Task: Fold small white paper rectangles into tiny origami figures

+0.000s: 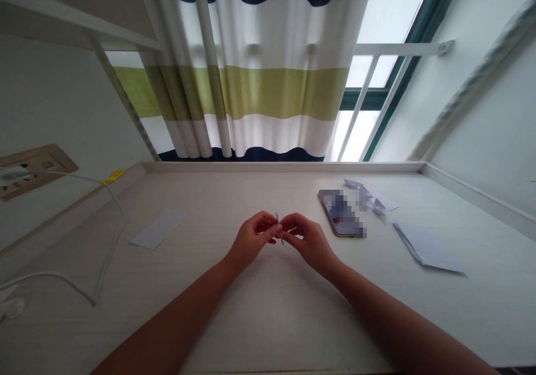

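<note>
Both hands meet over the middle of the white desk (pixel 268 319), fingertips pinched together. Between them is a small piece of folded paper (pixel 277 217), seen nearly edge-on, its ends poking out above and below the fingers. My left hand (pixel 253 235) grips it from the left with thumb and fingers closed. From the other side my right hand (pixel 307 238) pinches the same piece. Most of the paper is hidden by the fingers, so its folded shape cannot be made out.
A phone (pixel 341 213) lies right of my hands, with folded paper pieces (pixel 366 196) behind it. Further right rests a stack of white paper (pixel 429 246). On the left are a single paper sheet (pixel 158 229), a white cable (pixel 113 241) and a wall socket (pixel 42 168). A curtain (pixel 259 85) hangs behind.
</note>
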Demonstrator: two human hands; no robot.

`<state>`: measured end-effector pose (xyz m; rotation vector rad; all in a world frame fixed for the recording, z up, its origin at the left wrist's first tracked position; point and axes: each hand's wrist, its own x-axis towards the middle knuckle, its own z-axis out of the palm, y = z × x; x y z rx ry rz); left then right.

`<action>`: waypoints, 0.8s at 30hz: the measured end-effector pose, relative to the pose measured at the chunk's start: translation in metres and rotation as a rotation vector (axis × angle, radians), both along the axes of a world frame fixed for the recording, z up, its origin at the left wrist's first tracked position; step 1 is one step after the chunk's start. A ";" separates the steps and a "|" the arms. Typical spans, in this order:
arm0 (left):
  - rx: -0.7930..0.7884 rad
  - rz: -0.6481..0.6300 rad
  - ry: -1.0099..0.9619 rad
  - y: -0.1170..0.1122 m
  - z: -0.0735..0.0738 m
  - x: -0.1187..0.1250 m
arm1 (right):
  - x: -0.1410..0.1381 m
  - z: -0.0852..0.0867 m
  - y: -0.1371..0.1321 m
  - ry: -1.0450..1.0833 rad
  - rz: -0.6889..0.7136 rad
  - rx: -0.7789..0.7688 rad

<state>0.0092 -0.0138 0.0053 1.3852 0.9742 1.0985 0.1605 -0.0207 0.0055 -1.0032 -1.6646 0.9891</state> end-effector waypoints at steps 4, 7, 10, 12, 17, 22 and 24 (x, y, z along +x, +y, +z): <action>0.008 -0.030 -0.016 0.000 0.000 -0.001 | 0.000 -0.001 0.001 0.075 0.041 -0.053; 0.017 -0.052 -0.025 0.000 0.001 -0.001 | 0.001 -0.002 0.003 0.131 0.065 -0.109; 0.024 -0.068 -0.031 -0.001 0.003 -0.001 | 0.001 -0.001 0.003 0.171 0.090 -0.144; 0.031 -0.075 -0.036 -0.001 0.003 -0.001 | 0.001 0.000 0.003 0.201 0.106 -0.165; 0.080 -0.082 -0.001 -0.001 0.001 -0.002 | 0.000 0.000 0.003 0.222 0.099 -0.215; 0.171 -0.040 0.113 -0.002 0.000 -0.003 | 0.000 -0.003 0.004 0.145 0.084 -0.191; 0.217 -0.001 0.205 -0.004 0.001 -0.002 | -0.001 -0.003 0.003 0.086 0.058 -0.129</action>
